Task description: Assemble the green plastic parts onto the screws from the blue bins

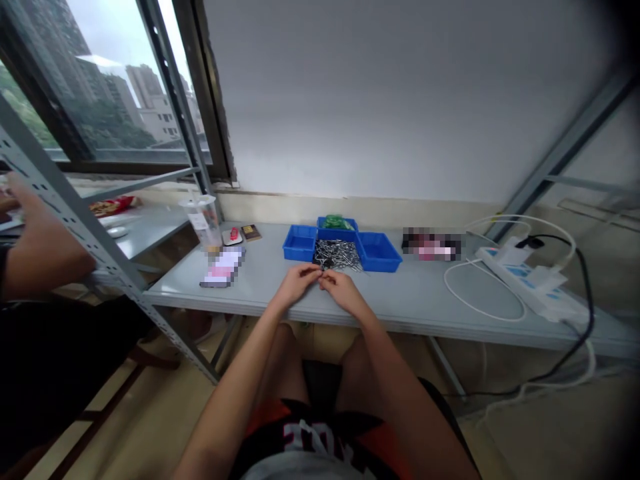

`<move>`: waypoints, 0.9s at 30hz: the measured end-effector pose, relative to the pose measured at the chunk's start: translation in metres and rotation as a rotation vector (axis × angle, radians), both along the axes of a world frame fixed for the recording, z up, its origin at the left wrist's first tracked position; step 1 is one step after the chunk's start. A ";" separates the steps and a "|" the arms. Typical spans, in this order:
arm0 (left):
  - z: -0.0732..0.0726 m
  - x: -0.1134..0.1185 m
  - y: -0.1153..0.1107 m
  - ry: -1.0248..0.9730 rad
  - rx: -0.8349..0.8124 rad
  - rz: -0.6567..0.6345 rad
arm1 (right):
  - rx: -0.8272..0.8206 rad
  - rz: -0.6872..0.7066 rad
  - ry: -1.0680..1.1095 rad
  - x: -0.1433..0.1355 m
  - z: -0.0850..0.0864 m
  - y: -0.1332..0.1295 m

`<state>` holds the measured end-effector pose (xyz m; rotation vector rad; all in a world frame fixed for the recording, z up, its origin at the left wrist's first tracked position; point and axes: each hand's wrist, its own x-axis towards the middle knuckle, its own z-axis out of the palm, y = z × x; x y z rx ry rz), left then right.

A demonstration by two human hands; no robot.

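My left hand (299, 280) and my right hand (340, 287) meet above the front part of the grey table (260, 287). Their fingertips are pinched together at one spot, and whatever lies between them is too small and covered to name. Just beyond my fingers is a heap of thin, shiny metal pieces (339, 253), like screws or nails. Around the heap stand blue plastic trays: a left one (300, 243), a right one (381, 252) and a back one (321, 222) with green packaging (337, 221) in it.
On the left are a phone (223, 268), a plastic cup (203, 220) and a small dark box (251, 233). A white power strip (535, 283) with looping cables lies at right, near a blurred object (431, 245). Another person's arm (45, 240) shows beyond the metal upright (115, 260).
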<state>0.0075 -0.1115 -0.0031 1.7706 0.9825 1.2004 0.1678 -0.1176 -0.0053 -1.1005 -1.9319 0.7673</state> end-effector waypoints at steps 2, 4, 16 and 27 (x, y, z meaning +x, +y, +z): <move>0.000 0.000 0.000 0.025 0.010 -0.031 | 0.001 0.016 -0.012 0.001 -0.002 0.001; -0.002 0.000 0.002 0.009 0.009 -0.025 | -0.026 0.035 0.036 0.004 -0.003 0.004; 0.004 0.004 -0.006 0.232 0.058 -0.090 | -0.148 0.093 0.272 0.020 0.000 0.005; -0.004 0.004 0.003 0.148 -0.006 0.023 | -0.157 -0.074 0.299 0.021 -0.002 0.005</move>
